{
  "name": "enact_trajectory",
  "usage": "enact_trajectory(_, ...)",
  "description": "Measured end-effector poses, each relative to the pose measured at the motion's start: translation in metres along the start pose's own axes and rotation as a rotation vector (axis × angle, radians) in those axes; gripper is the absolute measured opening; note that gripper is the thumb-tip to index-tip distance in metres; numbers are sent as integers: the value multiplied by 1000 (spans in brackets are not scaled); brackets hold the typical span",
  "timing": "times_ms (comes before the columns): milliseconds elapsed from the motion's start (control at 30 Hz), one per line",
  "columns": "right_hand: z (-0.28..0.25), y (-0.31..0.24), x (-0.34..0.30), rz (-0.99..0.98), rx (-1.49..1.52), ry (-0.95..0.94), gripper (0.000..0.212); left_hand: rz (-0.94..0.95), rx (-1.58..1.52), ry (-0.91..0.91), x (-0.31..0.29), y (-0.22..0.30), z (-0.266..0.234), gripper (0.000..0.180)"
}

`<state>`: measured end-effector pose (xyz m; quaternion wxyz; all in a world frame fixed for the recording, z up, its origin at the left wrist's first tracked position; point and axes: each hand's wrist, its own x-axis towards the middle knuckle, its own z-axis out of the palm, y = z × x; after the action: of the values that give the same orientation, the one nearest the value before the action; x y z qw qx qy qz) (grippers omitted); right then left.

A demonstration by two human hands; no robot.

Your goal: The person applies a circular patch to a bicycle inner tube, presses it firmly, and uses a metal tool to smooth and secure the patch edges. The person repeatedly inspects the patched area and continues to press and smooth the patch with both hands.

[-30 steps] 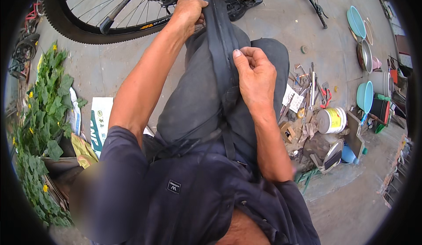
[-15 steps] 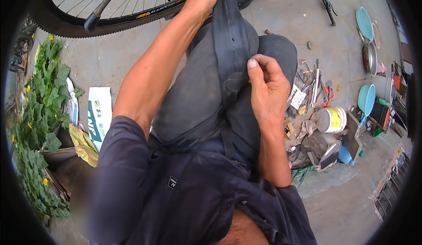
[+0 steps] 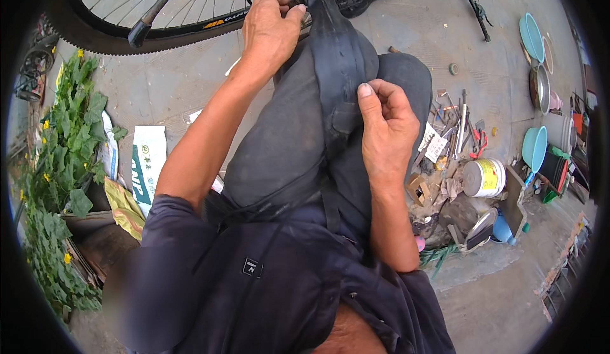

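Note:
A flattened black rubber inner tube [image 3: 340, 68] lies over my dark-trousered leg and runs up to the bicycle. A squarish dark patch-like area shows on its lower part. My left hand [image 3: 272, 28] is off the tube, just left of its upper end, with fingers apart and nothing seen in them. My right hand [image 3: 389, 128] is at the tube's right edge, thumb and forefinger closed in a pinch. Whatever they may hold is too small or hidden to name. Beyond my left hand is the bicycle's wheel [image 3: 152, 47] with its black tyre.
Tools, including a red-handled one [image 3: 480, 141], lie on the ground at right, by a small cardboard box [image 3: 418, 189] and a white bucket [image 3: 483, 177]. Blue-green basins [image 3: 532, 147] stand farther right. Leafy plants [image 3: 70, 119] and a white-and-green bag [image 3: 149, 163] are at left.
My left hand has let go of the inner tube's upper end and moved a little left and nearer, its fingers opening. My right hand keeps its pinch in nearly the same place.

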<state>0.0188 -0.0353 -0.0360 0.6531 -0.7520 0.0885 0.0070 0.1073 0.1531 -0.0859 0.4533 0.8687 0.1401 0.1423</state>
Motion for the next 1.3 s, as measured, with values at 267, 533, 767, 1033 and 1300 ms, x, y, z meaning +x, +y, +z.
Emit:
enact_trajectory(267,-1,-4,11,114,138,-67,25,389,-129,-278,-66,35,-41,49)
enact_trajectory(533,-8,-6,25,341,356,-221,28,371,-111,-407,-76,36,-44,73)
enact_trajectory(767,-4,-15,31,438,481,-316,19,353,-161,-364,-79,31,-45,75)
enact_trajectory(1033,2,-13,29,301,301,-197,12,338,-155,-372,-81,32,-49,75)
enact_trajectory(1300,1,-15,28,126,23,-219,15,285,-111,-308,-85,41,-45,69)
